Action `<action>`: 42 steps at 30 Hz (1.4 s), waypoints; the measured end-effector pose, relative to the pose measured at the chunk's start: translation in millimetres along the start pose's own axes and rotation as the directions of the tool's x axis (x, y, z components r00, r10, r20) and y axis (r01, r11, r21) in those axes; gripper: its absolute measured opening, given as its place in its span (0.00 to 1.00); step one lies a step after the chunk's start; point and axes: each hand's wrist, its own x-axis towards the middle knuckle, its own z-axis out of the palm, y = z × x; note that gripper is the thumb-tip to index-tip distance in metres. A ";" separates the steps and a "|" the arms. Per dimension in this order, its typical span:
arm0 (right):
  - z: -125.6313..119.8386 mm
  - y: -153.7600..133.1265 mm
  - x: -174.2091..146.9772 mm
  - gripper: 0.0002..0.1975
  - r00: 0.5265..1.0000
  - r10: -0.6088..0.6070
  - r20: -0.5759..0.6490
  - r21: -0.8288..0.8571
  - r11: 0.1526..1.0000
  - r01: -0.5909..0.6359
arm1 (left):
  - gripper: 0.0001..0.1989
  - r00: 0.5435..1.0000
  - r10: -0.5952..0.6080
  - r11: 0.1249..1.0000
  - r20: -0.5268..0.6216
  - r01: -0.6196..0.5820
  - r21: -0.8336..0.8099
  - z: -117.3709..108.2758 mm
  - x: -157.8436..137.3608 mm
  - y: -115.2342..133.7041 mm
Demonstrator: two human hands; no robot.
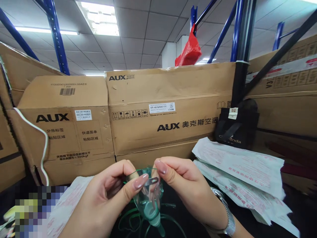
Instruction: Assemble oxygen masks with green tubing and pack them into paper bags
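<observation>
In the head view a clear green oxygen mask [151, 198] hangs between my two hands, its narrow end pointing down. My left hand [109, 195] is closed on the mask's left side, the thumb lying by its small metal nose clip [151, 181]. Opposite it, my right hand [183, 178] pinches at the upper right edge, where a thin green cord shows; whether the fingertips hold the cord or the rim, I cannot tell. Green tubing [173, 218] lies in loops below the mask on a dark surface.
Printed white packets [237, 168] are piled on the right, and another packet [69, 201] lies at left. Large AUX cartons [170, 96] form a wall behind. A black bag [236, 127] stands by the rack post. A white cable [46, 142] hangs at left.
</observation>
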 end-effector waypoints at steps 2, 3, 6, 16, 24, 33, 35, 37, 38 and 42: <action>-0.6 0.9 0.2 0.16 1.000 0.017 0.012 0.050 0.999 -0.018 | 0.10 1.000 -0.021 1.000 0.014 0.021 0.001 -0.7 -0.4 -0.1; -1.1 1.2 0.2 0.16 0.999 0.026 0.025 0.065 0.998 -0.027 | 0.10 0.999 -0.025 1.000 0.023 0.025 -0.001 -0.8 -0.8 -0.1; -2.7 1.4 0.8 0.16 0.997 0.045 0.056 0.067 0.997 -0.049 | 0.10 1.000 -0.013 1.000 0.012 0.013 -0.028 0.5 -2.7 -0.1; -6.0 2.6 3.8 0.12 0.996 0.034 0.080 -0.084 0.996 -0.027 | 0.11 0.999 -0.028 0.993 -0.025 0.025 -0.114 1.3 -3.7 -3.8; -11.8 5.1 2.2 0.10 0.997 -0.043 0.071 -0.350 0.934 0.065 | 0.11 0.996 -0.091 0.950 -0.018 0.081 -0.302 9.0 0.8 -4.4; -9.2 1.2 2.2 0.12 0.996 -0.038 0.077 -0.263 0.963 0.057 | 0.10 0.998 -0.033 0.994 -0.056 0.027 -0.105 5.4 1.9 1.4; -10.6 0.9 3.4 0.13 0.995 -0.025 0.101 -0.215 0.975 0.046 | 0.10 0.997 -0.022 0.995 -0.068 0.015 -0.100 5.4 2.6 0.8; -12.6 0.9 4.4 0.15 0.991 -0.014 0.131 -0.177 0.983 0.038 | 0.10 0.997 -0.036 0.987 -0.071 0.024 -0.158 6.1 2.6 -0.3; -13.4 1.1 4.8 0.16 0.990 -0.008 0.139 -0.156 0.987 0.030 | 0.09 0.996 -0.050 0.981 -0.068 0.036 -0.189 6.6 2.4 -0.7; -14.3 2.3 5.6 0.15 0.990 0.004 0.139 -0.069 0.998 0.006 | 0.08 0.995 -0.077 0.972 -0.062 0.061 -0.226 7.5 1.0 -0.9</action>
